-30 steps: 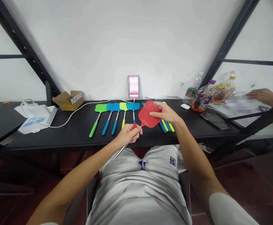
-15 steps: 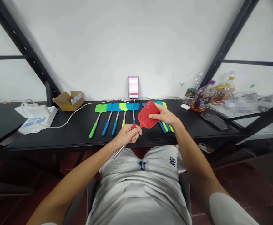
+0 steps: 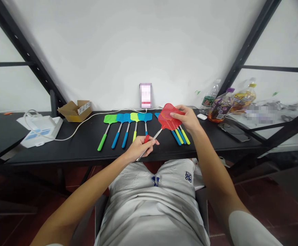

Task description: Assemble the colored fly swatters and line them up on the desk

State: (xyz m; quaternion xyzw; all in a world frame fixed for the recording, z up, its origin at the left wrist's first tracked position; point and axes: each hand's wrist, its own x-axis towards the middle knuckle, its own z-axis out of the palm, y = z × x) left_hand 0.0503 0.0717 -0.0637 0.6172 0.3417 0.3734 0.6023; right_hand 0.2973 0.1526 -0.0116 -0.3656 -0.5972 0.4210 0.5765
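Note:
A red plastic fly swatter [image 3: 168, 117] spans my two hands above the black table. My right hand [image 3: 186, 119] pinches its mesh head, and my left hand [image 3: 140, 149] closes around its thin metal shaft just below the red handle [image 3: 146, 138]. Behind them, a row of fly swatters lies flat with heads to the back, among them a green one [image 3: 110, 119] and a blue one [image 3: 145, 117]. Several more swatters with blue and yellow-green handles [image 3: 180, 136] lie beneath my right hand, their heads mostly hidden.
The black table [image 3: 69, 152] holds a cardboard box [image 3: 74, 111], a white device with a cable [image 3: 41, 130], and a pixelated upright item [image 3: 145, 95]. To the right stand plastic bottles [image 3: 222, 109], a white case [image 3: 202, 116] and a phone [image 3: 232, 127].
The red swatter has swung up and to the right, its head rising toward the table's back. The shaft now slants more steeply across the table, and both hands keep their hold.

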